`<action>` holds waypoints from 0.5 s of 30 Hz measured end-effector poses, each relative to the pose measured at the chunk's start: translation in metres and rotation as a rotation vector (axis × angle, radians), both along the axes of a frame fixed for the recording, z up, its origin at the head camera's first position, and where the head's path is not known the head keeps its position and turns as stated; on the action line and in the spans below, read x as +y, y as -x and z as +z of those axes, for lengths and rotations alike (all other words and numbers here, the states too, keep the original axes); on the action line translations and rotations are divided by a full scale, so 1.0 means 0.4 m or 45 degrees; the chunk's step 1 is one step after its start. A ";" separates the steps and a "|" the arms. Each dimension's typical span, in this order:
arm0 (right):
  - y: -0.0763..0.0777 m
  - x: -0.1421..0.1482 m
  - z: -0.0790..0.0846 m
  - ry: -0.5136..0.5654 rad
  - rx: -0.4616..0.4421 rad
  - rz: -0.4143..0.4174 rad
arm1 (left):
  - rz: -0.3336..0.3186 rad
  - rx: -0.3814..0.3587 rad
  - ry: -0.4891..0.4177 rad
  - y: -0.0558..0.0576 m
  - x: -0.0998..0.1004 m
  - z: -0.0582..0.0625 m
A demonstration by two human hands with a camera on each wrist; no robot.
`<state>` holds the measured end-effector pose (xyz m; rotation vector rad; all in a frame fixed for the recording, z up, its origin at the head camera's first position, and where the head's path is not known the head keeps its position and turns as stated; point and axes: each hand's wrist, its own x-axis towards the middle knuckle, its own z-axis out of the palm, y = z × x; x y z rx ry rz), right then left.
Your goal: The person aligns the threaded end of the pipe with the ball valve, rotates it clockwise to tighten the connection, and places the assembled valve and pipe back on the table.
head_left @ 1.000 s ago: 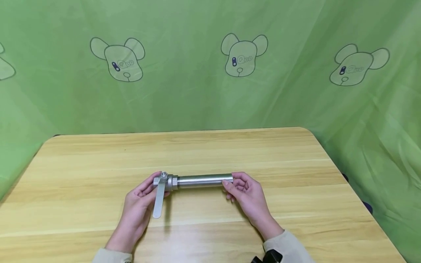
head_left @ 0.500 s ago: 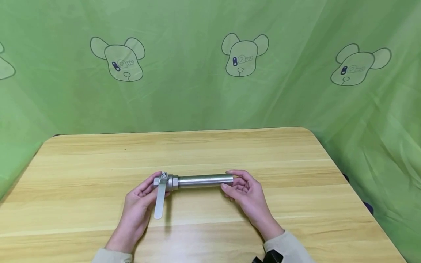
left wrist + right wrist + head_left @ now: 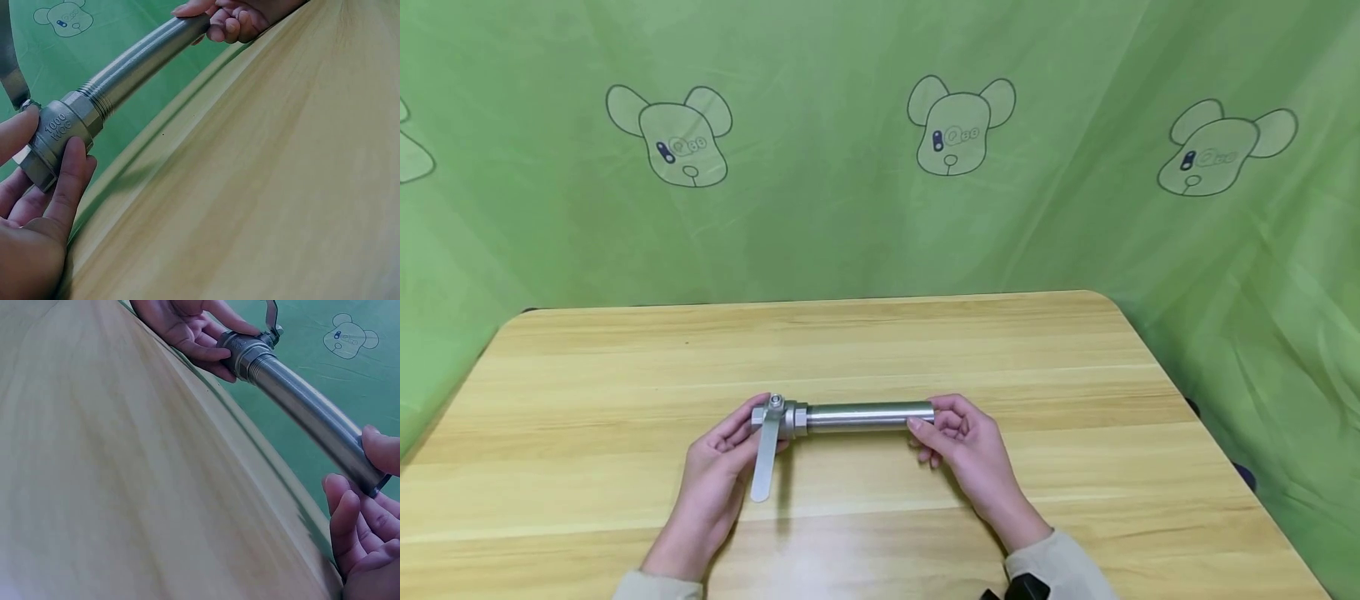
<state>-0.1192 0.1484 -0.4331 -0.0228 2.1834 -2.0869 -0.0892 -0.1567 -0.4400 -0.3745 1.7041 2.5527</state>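
I see a silver, round metal pipe [image 3: 861, 416] lying crosswise between the 2 hands, above the pale wood-grain table [image 3: 880, 350]. The left hand [image 3: 717, 473] grips the grey metal valve [image 3: 787, 419] at its left end; the right hand [image 3: 976, 457] pinches its plain right end.

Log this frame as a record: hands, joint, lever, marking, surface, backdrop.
left hand: holds valve
right hand: pinches free end of pipe
joint: pipe in valve, some threads showing
lever: crosswise to pipe, toward person
marking: 1000 WOG
surface: wood-grain table, below valve and pipe
backdrop: green cloth, printed animal heads
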 end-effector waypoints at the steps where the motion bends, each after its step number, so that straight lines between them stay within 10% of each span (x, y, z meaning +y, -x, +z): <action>1: 0.001 0.000 -0.001 0.001 -0.001 0.007 | -0.003 0.004 -0.004 0.000 -0.001 0.000; 15: -0.001 -0.008 0.005 -0.103 0.016 -0.101 | 0.001 -0.006 -0.012 0.002 -0.001 0.002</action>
